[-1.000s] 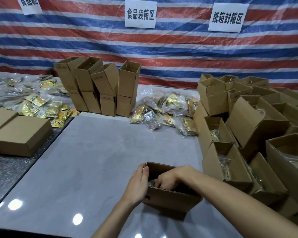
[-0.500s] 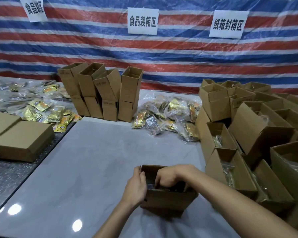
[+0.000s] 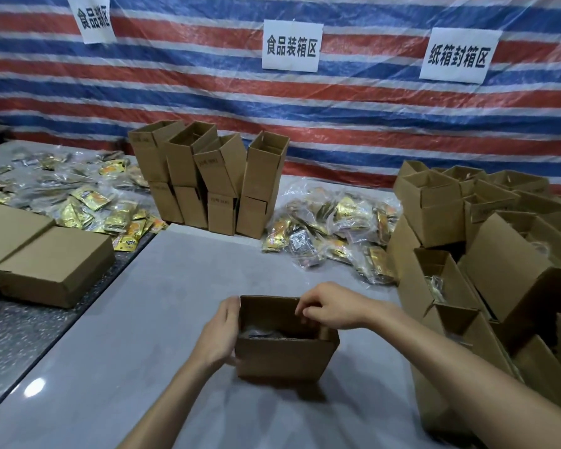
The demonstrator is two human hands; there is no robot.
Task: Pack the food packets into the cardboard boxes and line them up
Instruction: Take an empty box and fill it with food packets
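Observation:
A small open cardboard box (image 3: 282,361) stands on the grey table near the front edge. Food packets (image 3: 266,332) lie inside it, mostly in shadow. My left hand (image 3: 221,332) rests flat against the box's left wall, thumb up by the rim. Just above the opening near the back rim hovers my right hand (image 3: 331,309), fingers loosely curled, with nothing visible in them. More bagged gold and silver packets (image 3: 331,231) are heaped behind the box to the right.
Empty upright boxes (image 3: 208,176) are stacked at the back centre. Several open boxes (image 3: 499,270), some with packets, crowd the right side. Loose packets (image 3: 78,196) and closed flat boxes (image 3: 52,264) lie at the left. A striped tarp hangs behind.
My right hand has come up out of the box and now sits above its rim. The box has turned to face me squarely, and my left hand stays on its left wall.

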